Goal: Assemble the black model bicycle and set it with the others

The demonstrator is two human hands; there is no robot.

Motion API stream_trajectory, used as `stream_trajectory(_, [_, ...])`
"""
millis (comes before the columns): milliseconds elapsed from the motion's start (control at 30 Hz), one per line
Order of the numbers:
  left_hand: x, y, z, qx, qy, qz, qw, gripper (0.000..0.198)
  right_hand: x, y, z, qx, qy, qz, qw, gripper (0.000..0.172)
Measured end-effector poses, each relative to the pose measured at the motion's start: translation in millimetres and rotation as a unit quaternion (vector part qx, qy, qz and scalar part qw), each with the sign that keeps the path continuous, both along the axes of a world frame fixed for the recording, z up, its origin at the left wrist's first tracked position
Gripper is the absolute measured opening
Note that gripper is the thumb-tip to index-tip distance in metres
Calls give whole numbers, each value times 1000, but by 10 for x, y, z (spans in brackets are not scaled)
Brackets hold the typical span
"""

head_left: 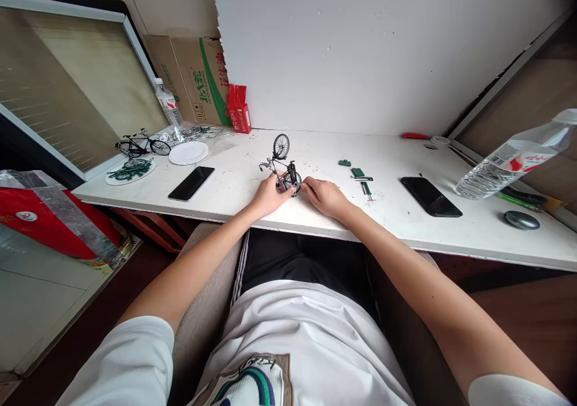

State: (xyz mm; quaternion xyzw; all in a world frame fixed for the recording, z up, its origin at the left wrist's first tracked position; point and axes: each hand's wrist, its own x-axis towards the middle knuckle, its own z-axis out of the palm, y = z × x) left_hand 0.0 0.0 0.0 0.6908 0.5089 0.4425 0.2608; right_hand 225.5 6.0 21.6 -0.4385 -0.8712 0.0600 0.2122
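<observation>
A small black model bicycle [282, 147] is held tilted over the white table, one wheel pointing away from me. My left hand [269, 196] is closed around its near end, by the other wheel. From the right, my right hand [325, 195] pinches at that near wheel with its fingertips; whether a small part sits between them is hidden. To the right lie several small green plastic pieces [357, 172] and a thin pin-like tool or part [368, 192].
A black phone [192, 183] lies at left, another phone [431, 196] at right. A second model bicycle [143, 144], a white plate [188, 152] and a plate of green parts [130, 170] stand far left. Water bottle [509, 156] and grey mouse-like object [522, 219] are at right; red box [239, 109] behind.
</observation>
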Motion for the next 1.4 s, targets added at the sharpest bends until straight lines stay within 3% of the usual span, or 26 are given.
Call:
stream_trajectory(367, [-7,25,-8,12,-24,-15,1000,33,41,3,-2,2,99,22,995,42])
stream_trajectory(667, [-22,33,-9,1,-44,-14,999,26,35,37,-44,18,82,31,996,27])
stream_trajectory(1000, [-24,93,-72,-3,-79,-26,996,25,42,30,1,34,86,30,995,36])
stream_trajectory(1200, [-22,89,-71,-2,-76,-15,997,28,32,3,15,51,89,-4,995,44])
stream_trajectory(1400, [-19,83,-70,1,-78,-11,997,27,35,-41,51,71,116,11,991,41])
